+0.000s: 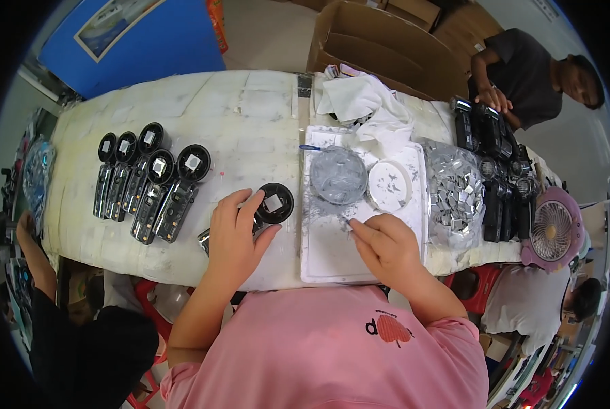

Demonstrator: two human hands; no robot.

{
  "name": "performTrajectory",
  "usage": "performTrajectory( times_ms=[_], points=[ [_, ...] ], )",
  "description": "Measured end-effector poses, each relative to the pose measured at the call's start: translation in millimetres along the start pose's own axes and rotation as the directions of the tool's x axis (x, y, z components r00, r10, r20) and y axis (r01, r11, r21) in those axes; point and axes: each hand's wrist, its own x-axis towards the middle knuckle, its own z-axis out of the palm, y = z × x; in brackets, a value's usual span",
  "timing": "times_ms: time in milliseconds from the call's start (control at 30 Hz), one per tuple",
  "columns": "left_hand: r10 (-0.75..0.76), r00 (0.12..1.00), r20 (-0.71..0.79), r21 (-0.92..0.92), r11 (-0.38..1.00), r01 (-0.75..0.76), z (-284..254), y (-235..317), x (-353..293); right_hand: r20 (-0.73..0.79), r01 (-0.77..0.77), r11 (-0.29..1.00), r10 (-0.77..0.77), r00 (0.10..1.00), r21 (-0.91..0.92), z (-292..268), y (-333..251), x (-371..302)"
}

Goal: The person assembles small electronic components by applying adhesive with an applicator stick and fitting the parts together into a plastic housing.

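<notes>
My left hand point(238, 228) is curled around a black device with a round head point(275, 203). A pale square patch shows inside the head; part of the long body is hidden beneath my hand. Over a white tray point(322, 266), my right hand point(392, 247) makes a pinch, with a small greyish bit at the fingertips, too small to name. On the tray stand a round tub of grey paste point(339, 176) with a blue-ended stick point(309, 147) at its rim, and a shallow white round dish point(390, 185) with grey smears. Grey smudges mark the tray near my right fingertips.
Several similar black devices point(175, 204) lie to the left. Right of the tray are a clear bag of small metal squares point(455, 198), stacked black devices point(499, 143) and a purple fan point(555, 228). A white cloth point(369, 102) lies behind. Other people are around the table.
</notes>
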Motion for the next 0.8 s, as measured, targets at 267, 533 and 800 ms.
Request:
performTrajectory(
  times_ms=[267,533,800],
  points=[
    [-0.064,0.997,0.042,-0.018,0.998,0.064,1,-2,-4,0.072,0.291,0.956,-0.292,0.954,0.03,38,-11,31],
    [-0.103,0.994,0.028,-0.064,0.992,0.104,5,-7,-6,0.268,0.305,0.95,-0.279,0.922,-0.06,33,-18,40],
    [-0.273,0.961,-0.04,-0.038,0.962,0.271,-13,-11,-16,0.034,0.037,0.995,-0.034,0.999,-0.095,0,2,22]
  ],
)
